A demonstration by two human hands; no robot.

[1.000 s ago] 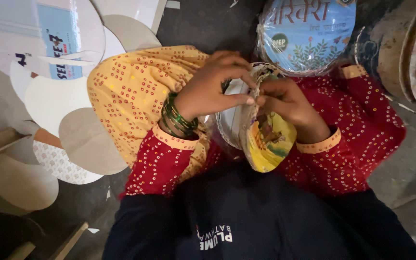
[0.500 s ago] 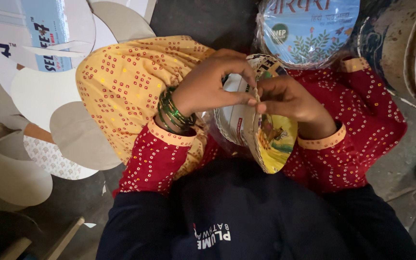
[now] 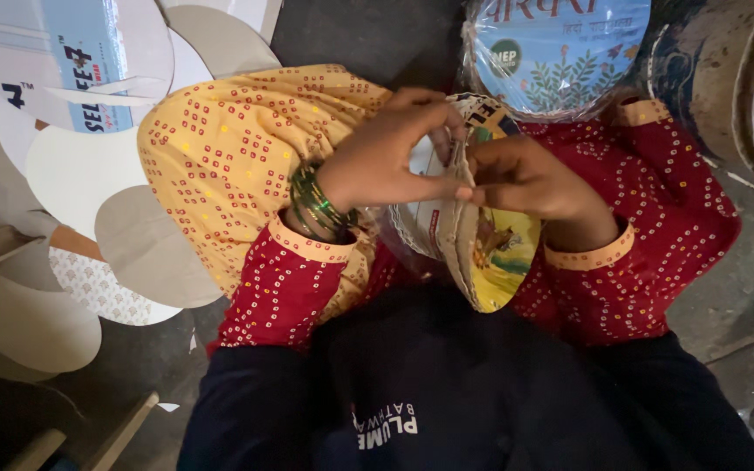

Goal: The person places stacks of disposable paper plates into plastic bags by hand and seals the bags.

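A stack of round cardboard discs (image 3: 473, 249) with printed faces stands on edge in my lap, between both hands. My left hand (image 3: 390, 157), with green bangles at the wrist, grips the stack's top edge from the left, fingers curled over it. My right hand (image 3: 530, 179) holds the stack from the right, its fingertips meeting the left hand's at the rim. The outermost disc shows a yellow printed face. My sleeves are red with dots, and a yellow dotted cloth (image 3: 229, 166) covers my left knee.
A wrapped pack of blue printed discs (image 3: 560, 52) lies just beyond my hands. Loose round cardboard discs (image 3: 146, 249) and cut white printed sheets (image 3: 71, 70) cover the floor at left. More stacked discs (image 3: 743, 78) stand at the right edge. Wooden strips (image 3: 115, 436) lie lower left.
The view has shifted slightly. My fingers have worked along the stack's top edge, and the stack has tilted a little more upright.
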